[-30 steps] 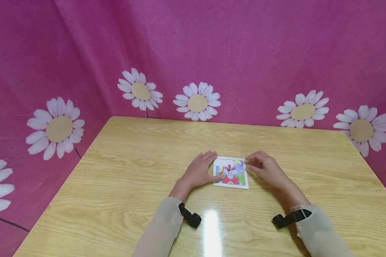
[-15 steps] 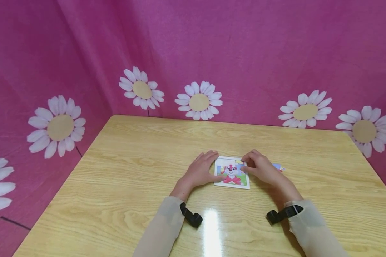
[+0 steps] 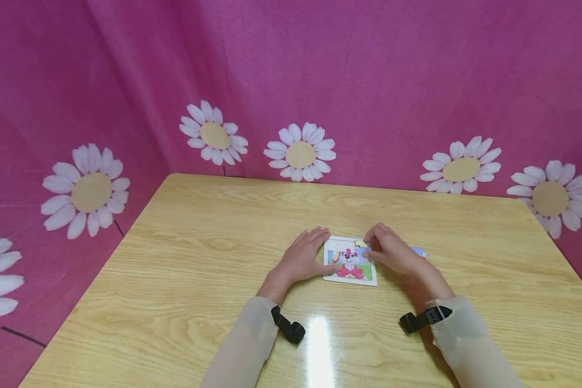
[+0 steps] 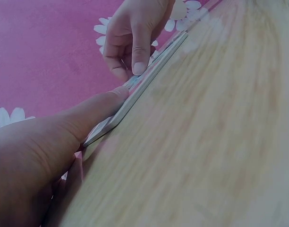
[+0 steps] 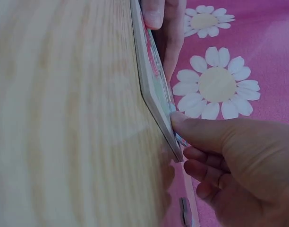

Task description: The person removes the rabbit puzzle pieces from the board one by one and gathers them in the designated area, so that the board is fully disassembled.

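Note:
A flat square jigsaw puzzle (image 3: 351, 273) with a white frame and a red-and-white cartoon animal lies on the table. Pale bare backing shows at its upper left. My left hand (image 3: 298, 258) rests along the left edge; its fairly straight thumb presses on the picture, as the left wrist view also shows. At the upper right corner, my right hand (image 3: 393, 250) pinches a small puzzle piece (image 5: 181, 140) between thumb and curled fingers, low against the board. The fingers hide much of this piece. Beyond the right wrist lies a loose blue puzzle piece (image 3: 420, 252), partly covered.
The wood-grain table (image 3: 223, 242) extends around the puzzle on all sides. A pink curtain (image 3: 359, 81) with printed daisies hangs behind its far edge and along the left. Each wrist wears a black strap (image 3: 288, 326) with a small camera.
My right hand has moved a little left, from beside the frame to over its upper right corner. The loose blue piece behind it now shows more. The left hand holds its place.

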`<state>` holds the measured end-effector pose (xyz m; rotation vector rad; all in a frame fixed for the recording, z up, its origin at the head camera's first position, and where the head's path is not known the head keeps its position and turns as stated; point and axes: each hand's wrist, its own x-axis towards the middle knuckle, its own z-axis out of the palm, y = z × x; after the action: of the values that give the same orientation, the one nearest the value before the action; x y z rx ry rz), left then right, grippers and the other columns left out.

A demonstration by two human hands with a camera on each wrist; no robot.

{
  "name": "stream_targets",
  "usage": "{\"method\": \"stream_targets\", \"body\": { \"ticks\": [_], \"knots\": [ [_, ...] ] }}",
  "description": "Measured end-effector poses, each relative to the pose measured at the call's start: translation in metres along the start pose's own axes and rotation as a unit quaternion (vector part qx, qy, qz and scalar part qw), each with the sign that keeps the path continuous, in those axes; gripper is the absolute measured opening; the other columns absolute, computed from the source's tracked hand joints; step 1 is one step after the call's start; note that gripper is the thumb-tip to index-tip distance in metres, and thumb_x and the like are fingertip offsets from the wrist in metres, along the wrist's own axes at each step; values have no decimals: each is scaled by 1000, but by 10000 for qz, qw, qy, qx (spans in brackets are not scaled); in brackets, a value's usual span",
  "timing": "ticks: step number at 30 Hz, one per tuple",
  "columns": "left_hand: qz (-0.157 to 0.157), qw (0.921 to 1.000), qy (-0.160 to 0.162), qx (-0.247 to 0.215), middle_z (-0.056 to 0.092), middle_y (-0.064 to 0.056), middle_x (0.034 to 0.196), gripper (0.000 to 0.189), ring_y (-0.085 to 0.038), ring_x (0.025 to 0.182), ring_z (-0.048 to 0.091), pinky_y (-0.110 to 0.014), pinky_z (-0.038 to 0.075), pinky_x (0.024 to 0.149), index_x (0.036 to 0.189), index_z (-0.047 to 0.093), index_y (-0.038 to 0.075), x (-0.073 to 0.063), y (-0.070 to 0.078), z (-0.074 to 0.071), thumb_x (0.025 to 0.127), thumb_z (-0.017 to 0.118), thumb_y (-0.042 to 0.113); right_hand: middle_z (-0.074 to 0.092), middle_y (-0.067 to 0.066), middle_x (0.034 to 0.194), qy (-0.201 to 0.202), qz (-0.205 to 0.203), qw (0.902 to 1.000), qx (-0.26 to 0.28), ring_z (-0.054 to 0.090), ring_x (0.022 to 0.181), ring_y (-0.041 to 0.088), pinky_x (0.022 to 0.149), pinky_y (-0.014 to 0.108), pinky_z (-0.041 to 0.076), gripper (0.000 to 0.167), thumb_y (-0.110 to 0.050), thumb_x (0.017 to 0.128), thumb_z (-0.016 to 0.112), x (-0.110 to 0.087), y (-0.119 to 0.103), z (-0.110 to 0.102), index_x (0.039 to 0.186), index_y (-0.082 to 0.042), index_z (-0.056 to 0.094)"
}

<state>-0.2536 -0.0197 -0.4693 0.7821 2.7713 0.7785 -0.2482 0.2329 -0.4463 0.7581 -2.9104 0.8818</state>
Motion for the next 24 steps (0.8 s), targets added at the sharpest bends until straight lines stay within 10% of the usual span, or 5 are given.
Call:
{"method": "stream_targets", "body": {
  "ticks": [24],
  "knots": [
    [-13, 10000, 8, 70, 32, 1, 161, 91, -15, 153, 19, -34, 10, 129, 153, 35, 15, -1, 2, 2, 81, 69, 61, 63, 13, 99, 1168, -207, 9925, 305, 68, 88, 26, 75, 36, 62, 18, 7, 86, 67, -15, -3, 11, 103, 2, 65]
  ]
}}
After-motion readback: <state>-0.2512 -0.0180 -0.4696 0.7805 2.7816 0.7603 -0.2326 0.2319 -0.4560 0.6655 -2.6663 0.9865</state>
